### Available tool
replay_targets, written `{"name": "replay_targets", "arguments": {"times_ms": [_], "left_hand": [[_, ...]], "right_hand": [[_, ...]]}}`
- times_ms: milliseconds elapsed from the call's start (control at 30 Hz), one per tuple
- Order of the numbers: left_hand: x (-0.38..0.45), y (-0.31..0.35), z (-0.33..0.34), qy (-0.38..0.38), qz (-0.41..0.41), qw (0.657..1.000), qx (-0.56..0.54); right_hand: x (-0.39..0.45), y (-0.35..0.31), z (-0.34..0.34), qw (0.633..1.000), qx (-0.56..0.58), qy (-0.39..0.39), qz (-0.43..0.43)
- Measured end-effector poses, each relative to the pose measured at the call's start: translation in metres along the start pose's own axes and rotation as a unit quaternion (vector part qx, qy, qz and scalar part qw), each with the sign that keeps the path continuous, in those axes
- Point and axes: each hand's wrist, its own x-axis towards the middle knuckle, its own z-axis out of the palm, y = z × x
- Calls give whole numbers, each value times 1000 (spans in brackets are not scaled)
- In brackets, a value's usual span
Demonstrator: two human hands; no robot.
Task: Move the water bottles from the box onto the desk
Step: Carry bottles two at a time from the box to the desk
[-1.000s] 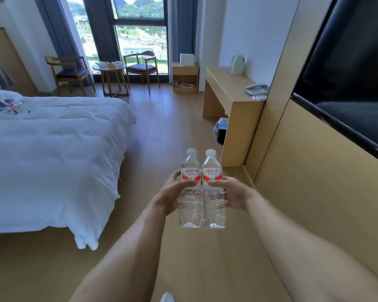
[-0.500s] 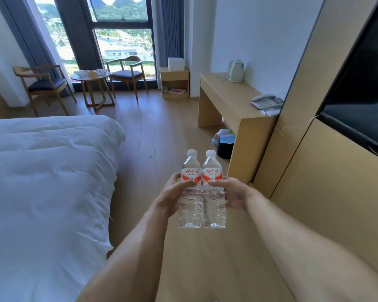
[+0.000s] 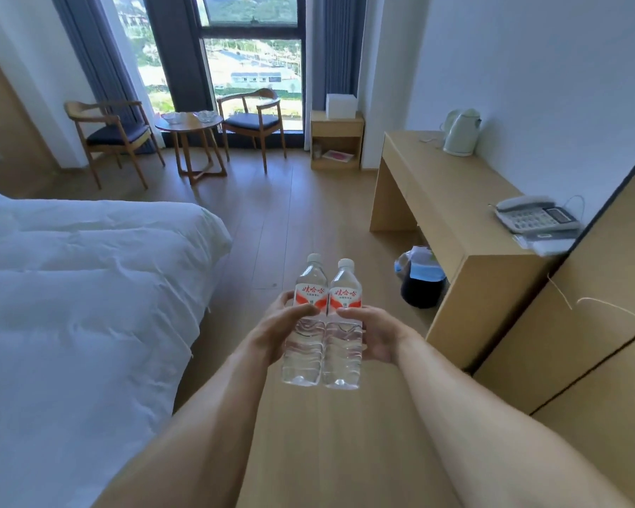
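Two clear water bottles with red-and-white labels and white caps stand upright side by side in front of me, above the wooden floor. My left hand [image 3: 277,328] grips the left bottle [image 3: 306,346] around its middle. My right hand [image 3: 376,333] grips the right bottle [image 3: 343,350] the same way. The bottles touch each other. The light wooden desk [image 3: 451,199] runs along the right wall, ahead and to the right of the bottles. No box is in view.
On the desk stand a pale kettle [image 3: 460,132] at the far end and a telephone [image 3: 536,214] at the near end. A dark bin [image 3: 420,278] sits under the desk. A white bed [image 3: 77,287] fills the left; chairs and a round table [image 3: 189,122] stand by the window.
The view has advanced toward the desk, which now looks nearer and larger, with more of its top visible. Both hands keep the same hold on the bottles.
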Motion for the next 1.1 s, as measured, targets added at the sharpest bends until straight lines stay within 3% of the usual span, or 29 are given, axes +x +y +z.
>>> {"name": "replay_targets", "arguments": {"times_ms": [400,867,1100], "left_hand": [[200,76,9,-16,-13,999,-25],[499,192,25,-152,-46,987,13],[610,243,61,-228,-61,971,28]], "right_hand": [[160,-113,-70,1000,8,17,-19],[359,-271,-161,987,50,142,-55],[420,-335,-212,974,93,191,-77]]}}
